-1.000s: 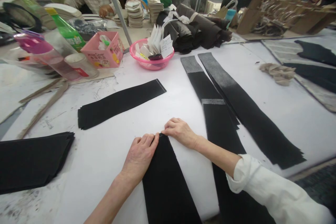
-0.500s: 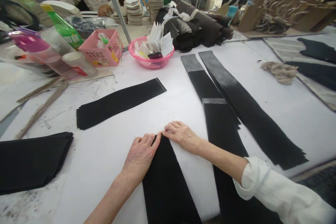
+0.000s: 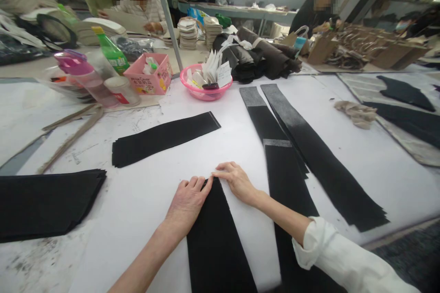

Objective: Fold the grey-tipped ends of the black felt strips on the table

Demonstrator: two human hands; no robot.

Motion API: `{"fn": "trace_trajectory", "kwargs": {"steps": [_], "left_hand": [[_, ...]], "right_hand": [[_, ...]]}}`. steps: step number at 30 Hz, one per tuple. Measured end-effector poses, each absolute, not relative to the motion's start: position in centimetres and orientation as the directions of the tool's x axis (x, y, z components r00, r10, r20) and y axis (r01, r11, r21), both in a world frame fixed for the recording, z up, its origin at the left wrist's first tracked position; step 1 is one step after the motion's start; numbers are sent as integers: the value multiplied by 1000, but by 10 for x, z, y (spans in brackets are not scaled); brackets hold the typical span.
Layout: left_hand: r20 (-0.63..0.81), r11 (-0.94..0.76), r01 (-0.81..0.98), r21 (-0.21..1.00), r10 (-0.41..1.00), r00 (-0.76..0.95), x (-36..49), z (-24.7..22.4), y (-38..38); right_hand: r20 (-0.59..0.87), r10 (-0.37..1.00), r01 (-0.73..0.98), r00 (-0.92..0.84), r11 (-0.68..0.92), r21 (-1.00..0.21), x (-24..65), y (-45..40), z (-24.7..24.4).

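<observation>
A long black fabric strip (image 3: pixel 218 238) runs from the bottom edge up to both hands. My left hand (image 3: pixel 187 201) presses on its top left corner, index finger stretched along the edge. My right hand (image 3: pixel 237 183) touches the top right corner with its fingertips, thumb and index close together. To the right lie overlapping dark strips (image 3: pixel 292 183) with grey ends, and another long strip (image 3: pixel 319 155) beside them. A shorter black stack (image 3: pixel 165 139) is beyond my left hand. Folded black pieces (image 3: pixel 48 203) lie at the far left.
On the white table (image 3: pixel 144 210) stand a pink basket (image 3: pixel 206 94) with papers, a pink box (image 3: pixel 147 78) and bottles (image 3: pixel 112 50). Dark fabric rolls (image 3: pixel 261 55) and a crumpled beige cloth (image 3: pixel 355 113) lie farther back. Other people sit and stand beyond.
The view has tilted up and turned slightly left, showing more of the background. My hands stay at the strip's top edge; the right hand's fingers have straightened a little.
</observation>
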State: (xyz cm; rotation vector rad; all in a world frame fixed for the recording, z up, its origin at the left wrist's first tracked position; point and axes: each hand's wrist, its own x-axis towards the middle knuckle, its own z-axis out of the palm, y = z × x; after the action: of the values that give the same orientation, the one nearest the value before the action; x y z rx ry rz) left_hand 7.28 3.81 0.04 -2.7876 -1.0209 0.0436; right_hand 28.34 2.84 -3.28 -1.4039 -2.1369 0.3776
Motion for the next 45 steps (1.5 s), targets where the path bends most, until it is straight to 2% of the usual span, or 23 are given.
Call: {"fn": "trace_trajectory", "kwargs": {"steps": [7,11,30,33,35,39,42,45], "left_hand": [[54,-739,657,-147,658,751,71,0,35],[79,-706,688,-168,686,723,63,-5,31],[169,-604,767,-215,751,639,7,-18,17],[201,-589,785,-191,759,619,2,-19,14],[219,-579,796,-175,766,605,1,-22,12],[267,-553,824,-119,782,563,0,-32,9],[308,-535,844,-35,798,518,-1,-37,7],[320,-530,844,79,815,482,-1,-38,7]], "right_hand": [[299,847,822,-440,514,-245,276,18,-28],[306,833,832,-461,526,-179,274,17,-29],[263,856,857,-445,492,-151,273,13,-29],[266,867,856,-421,476,-200,274,14,-28],[249,900,865,-359,420,-273,273,17,-24],[167,954,872,-251,297,-390,259,28,-4],[40,948,873,-316,307,-379,236,37,10],[-108,948,893,-300,239,-380,217,50,15]]}}
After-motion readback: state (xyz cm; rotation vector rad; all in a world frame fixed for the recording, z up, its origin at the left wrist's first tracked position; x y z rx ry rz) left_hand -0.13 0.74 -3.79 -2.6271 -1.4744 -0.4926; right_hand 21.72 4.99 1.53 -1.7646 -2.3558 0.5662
